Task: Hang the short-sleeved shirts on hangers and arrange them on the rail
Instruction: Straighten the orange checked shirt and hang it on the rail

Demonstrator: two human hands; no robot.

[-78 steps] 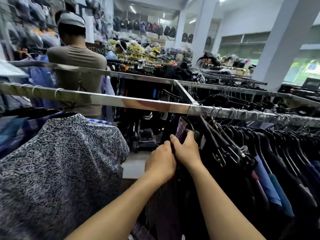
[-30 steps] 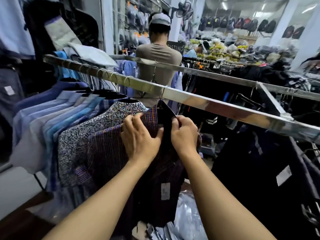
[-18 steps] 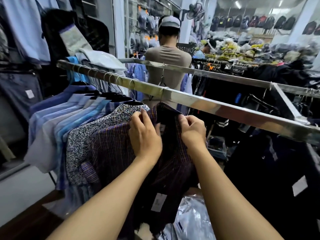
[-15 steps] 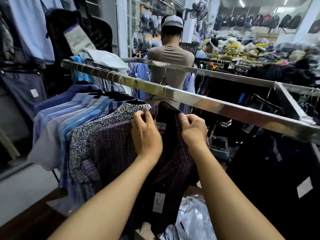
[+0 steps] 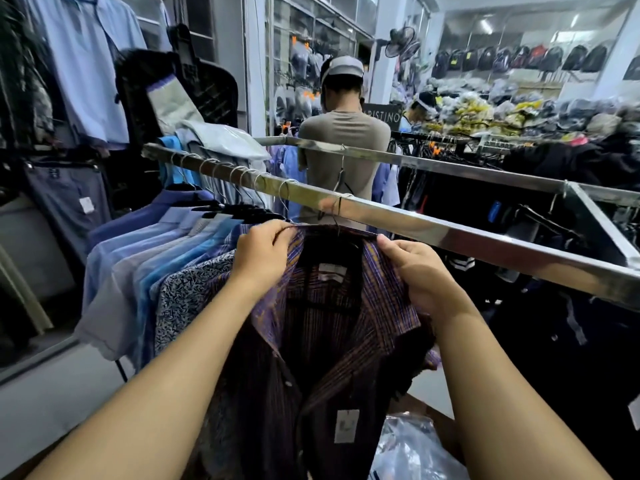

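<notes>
Spreading wider than before, my left hand (image 5: 263, 254) and right hand (image 5: 420, 271) are each pinching the collar (image 5: 386, 287) of the shirt (image 5: 322, 358), which I'm judging soft and light.

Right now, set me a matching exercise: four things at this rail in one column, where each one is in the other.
Things
1. purple plaid shirt
2. speckled shirt
3. white hang tag
4. plastic bag

Places
A. low on the plaid shirt's front
B. bottom right, beneath the right forearm
C. collar pinched by the left hand and the right hand
D. hanging just left of the plaid shirt

Pairs: 1-C, 2-D, 3-A, 4-B
</notes>
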